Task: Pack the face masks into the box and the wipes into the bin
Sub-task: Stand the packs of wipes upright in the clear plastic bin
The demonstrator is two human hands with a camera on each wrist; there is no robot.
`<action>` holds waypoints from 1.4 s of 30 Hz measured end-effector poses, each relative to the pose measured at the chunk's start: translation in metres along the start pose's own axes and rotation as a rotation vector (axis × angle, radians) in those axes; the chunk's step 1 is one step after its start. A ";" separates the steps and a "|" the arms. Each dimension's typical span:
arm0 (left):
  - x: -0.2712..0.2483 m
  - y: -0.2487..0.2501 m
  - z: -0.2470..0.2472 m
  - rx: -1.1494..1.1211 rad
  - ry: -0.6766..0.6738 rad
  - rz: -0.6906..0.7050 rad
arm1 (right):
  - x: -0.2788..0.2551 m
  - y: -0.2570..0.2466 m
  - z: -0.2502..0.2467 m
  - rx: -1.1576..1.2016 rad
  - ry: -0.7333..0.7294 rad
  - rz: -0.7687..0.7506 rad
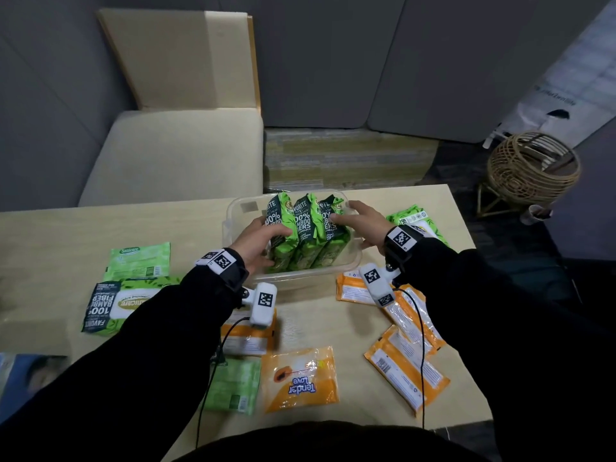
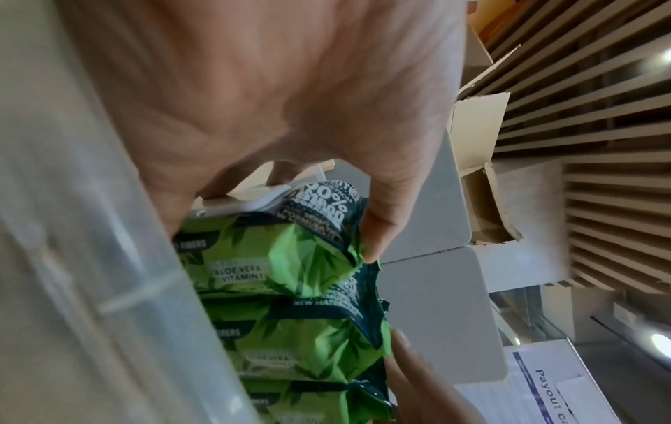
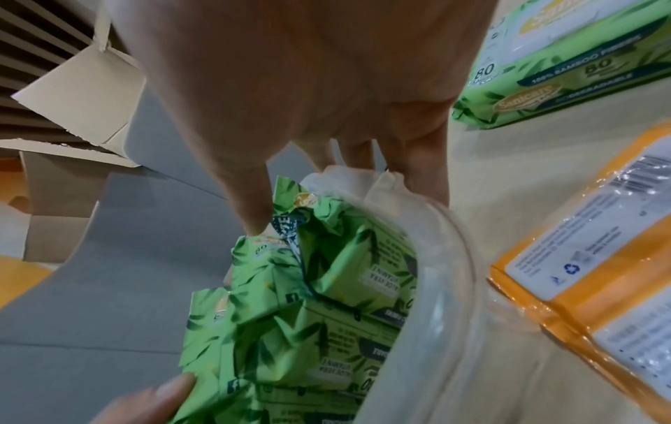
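A clear plastic bin (image 1: 238, 208) sits mid-table with three green wipe packs standing on edge inside it. My left hand (image 1: 270, 243) grips the leftmost pack (image 1: 276, 213); in the left wrist view the thumb (image 2: 374, 243) and the fingers behind pinch its top end (image 2: 290, 243). My right hand (image 1: 355, 220) reaches over the bin's right wall (image 3: 439, 287). One straight digit (image 3: 254, 212) presses the rightmost pack (image 1: 333, 233), and the other fingers lie past the rim. The middle pack (image 1: 308, 228) stands between them.
Loose green packs lie at the left (image 1: 110, 306), front (image 1: 233, 385) and right (image 1: 416, 221). Orange wipe packs (image 1: 300, 378) (image 1: 406, 371) are spread in front. A blurred blue package (image 1: 26, 375) is at the left edge. A chair (image 1: 173, 158) and a wicker basket (image 1: 533, 168) stand beyond the table.
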State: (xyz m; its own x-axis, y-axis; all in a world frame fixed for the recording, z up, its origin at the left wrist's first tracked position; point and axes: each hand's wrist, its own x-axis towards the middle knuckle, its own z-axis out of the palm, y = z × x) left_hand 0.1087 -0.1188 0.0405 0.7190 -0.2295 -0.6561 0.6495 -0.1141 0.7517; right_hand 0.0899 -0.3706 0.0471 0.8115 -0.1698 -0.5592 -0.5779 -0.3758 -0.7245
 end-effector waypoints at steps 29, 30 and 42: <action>-0.030 -0.093 0.104 1.391 -0.084 1.016 | 0.036 0.188 -0.091 -0.596 0.494 0.416; -0.029 -0.094 0.103 1.407 -0.086 1.018 | 0.034 0.186 -0.093 -0.581 0.495 0.411; -0.051 -0.030 0.138 1.278 -0.120 1.124 | -0.120 0.067 -0.109 -1.052 0.548 -0.465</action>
State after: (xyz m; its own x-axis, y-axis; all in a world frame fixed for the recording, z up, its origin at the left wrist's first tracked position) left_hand 0.0187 -0.2371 0.0603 0.5904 -0.7914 0.1588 -0.7668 -0.4885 0.4164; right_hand -0.0367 -0.4746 0.1102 0.9930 -0.0859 0.0815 -0.0863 -0.9963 0.0014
